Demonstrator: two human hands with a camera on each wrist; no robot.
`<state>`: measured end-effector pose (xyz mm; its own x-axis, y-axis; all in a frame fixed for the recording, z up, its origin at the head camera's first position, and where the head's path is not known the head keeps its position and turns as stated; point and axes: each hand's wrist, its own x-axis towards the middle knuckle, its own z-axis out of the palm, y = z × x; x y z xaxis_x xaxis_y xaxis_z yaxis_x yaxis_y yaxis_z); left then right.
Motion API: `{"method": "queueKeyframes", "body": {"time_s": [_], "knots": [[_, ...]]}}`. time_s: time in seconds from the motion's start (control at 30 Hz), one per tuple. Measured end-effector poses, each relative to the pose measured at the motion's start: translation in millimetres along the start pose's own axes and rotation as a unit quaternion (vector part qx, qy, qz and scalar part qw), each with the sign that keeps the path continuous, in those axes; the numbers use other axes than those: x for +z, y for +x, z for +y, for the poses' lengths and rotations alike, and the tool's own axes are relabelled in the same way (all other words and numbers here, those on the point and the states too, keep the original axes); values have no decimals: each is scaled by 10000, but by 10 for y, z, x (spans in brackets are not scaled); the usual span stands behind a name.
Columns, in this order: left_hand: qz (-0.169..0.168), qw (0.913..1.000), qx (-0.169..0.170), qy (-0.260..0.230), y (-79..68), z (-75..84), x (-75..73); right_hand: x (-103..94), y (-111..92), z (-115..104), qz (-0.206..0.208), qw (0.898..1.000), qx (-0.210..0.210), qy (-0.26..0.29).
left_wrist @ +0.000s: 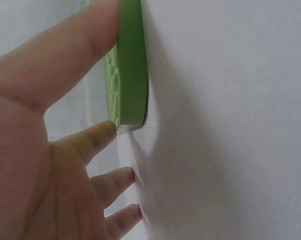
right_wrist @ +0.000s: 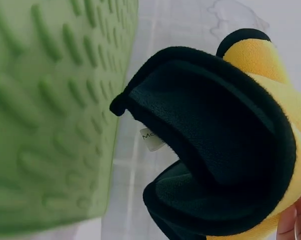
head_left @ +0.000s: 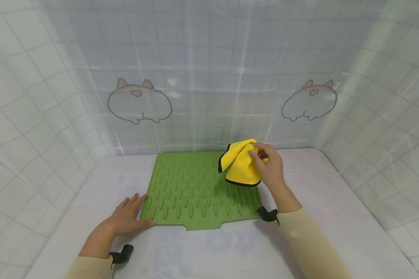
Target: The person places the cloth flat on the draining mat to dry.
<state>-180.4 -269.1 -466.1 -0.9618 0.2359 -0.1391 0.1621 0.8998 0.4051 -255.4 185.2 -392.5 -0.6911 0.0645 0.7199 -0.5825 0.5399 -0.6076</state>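
Note:
A green ribbed mat lies on the white surface, its raised ridges facing up and a tab on its near edge. My left hand touches the mat's near left corner with fingers spread; in the left wrist view, the thumb and a fingertip of that hand meet the mat's edge. Above the mat's right side, my right hand pinches a yellow cloth with black edging. The right wrist view shows the cloth's dark underside and a small white label, apart from the mat.
Translucent gridded sheeting with dog drawings stands behind the mat, and similar walls rise at left and right. Black wrist-mounted pieces hang beneath both forearms. The white surface extends around the mat.

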Motion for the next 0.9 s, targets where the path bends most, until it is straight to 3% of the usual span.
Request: {"method": "queueKeyframes", "body": {"time_s": [0.27, 0.6, 0.9], "knots": [[-17, 10000, 53, -36, -5, 27, -14, 251, -5, -146, -206, 9991, -69, 377], [15, 10000, 47, 51, -20, 10, -16, 591, -50, -290, -541, 9950, 129, 825], [-45, 10000, -32, 57, -19, 31, -22, 854, -145, -262, -1229, 9896, 132, 736]]}}
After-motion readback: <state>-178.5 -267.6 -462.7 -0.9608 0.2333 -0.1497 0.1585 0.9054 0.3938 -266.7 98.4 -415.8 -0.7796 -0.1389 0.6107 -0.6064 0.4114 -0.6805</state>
